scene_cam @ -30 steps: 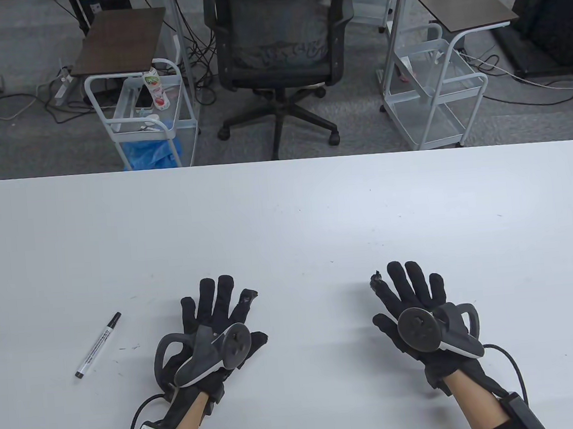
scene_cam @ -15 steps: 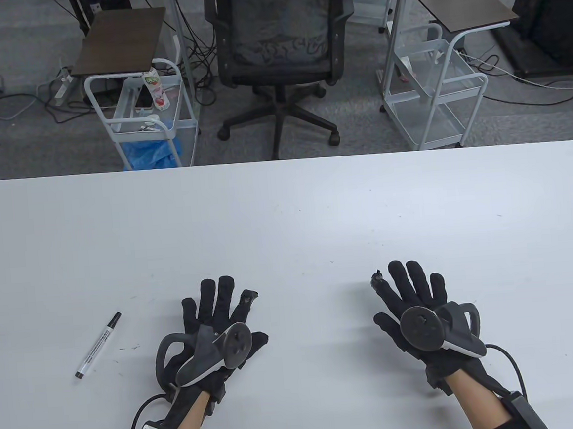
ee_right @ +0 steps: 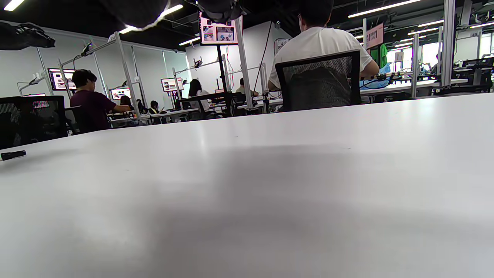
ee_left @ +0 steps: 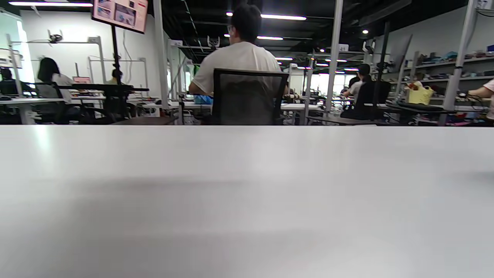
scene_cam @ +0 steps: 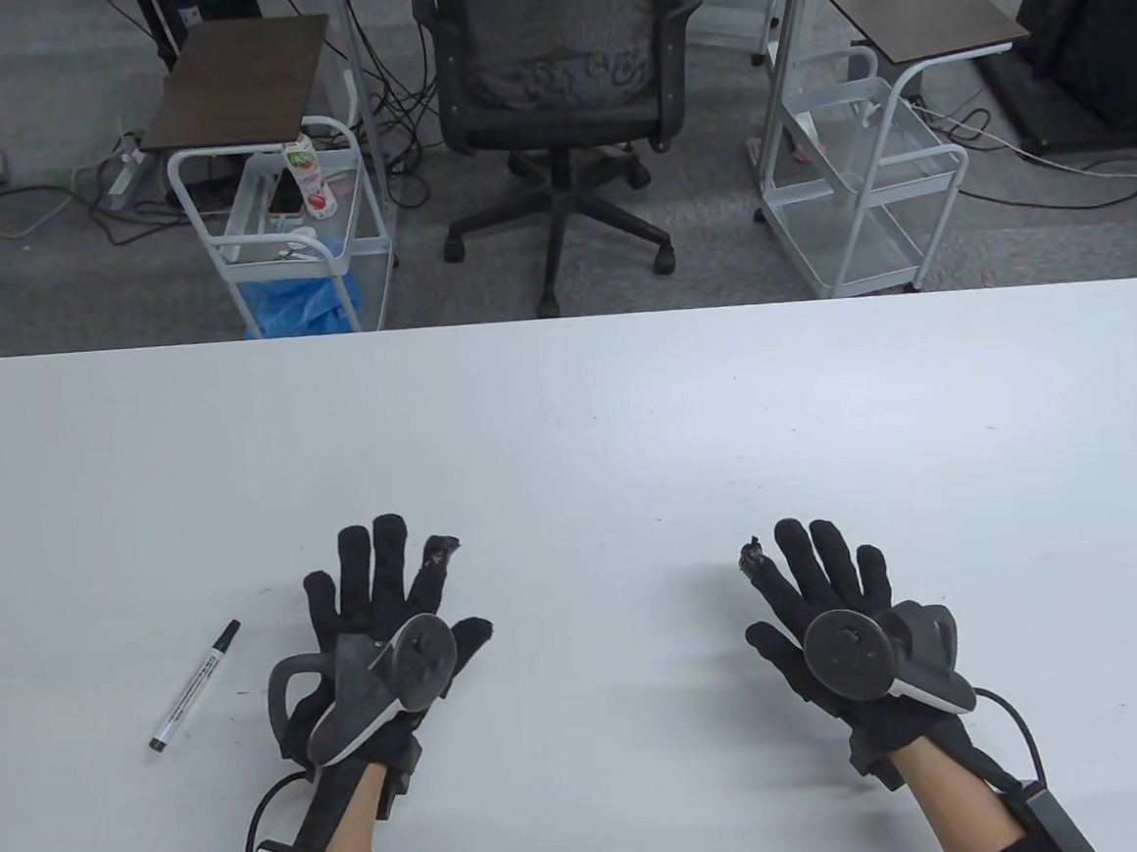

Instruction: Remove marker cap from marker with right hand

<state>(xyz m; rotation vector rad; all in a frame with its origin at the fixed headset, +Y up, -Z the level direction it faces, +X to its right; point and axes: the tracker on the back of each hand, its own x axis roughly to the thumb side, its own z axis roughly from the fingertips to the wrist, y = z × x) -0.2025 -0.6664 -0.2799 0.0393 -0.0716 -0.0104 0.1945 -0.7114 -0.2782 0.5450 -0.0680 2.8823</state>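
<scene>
A white marker (scene_cam: 194,686) with a black cap (scene_cam: 226,635) on its far end lies on the white table (scene_cam: 569,426) at the front left. My left hand (scene_cam: 376,608) is spread flat, palm down, just right of the marker and holds nothing. My right hand (scene_cam: 817,583) is spread flat at the front right, far from the marker, and holds nothing. In the right wrist view the marker's dark end (ee_right: 13,155) shows at the far left edge and fingertips (ee_right: 135,11) hang at the top. The left wrist view shows no fingers.
Beyond the table's far edge stand an office chair (scene_cam: 563,102) and two white wire carts (scene_cam: 287,222) (scene_cam: 862,157). Cables trail from both wrists at the front edge.
My left hand has moved left and a little forward, closer to the marker. My right hand has hardly moved. The chair behind the table has shifted slightly.
</scene>
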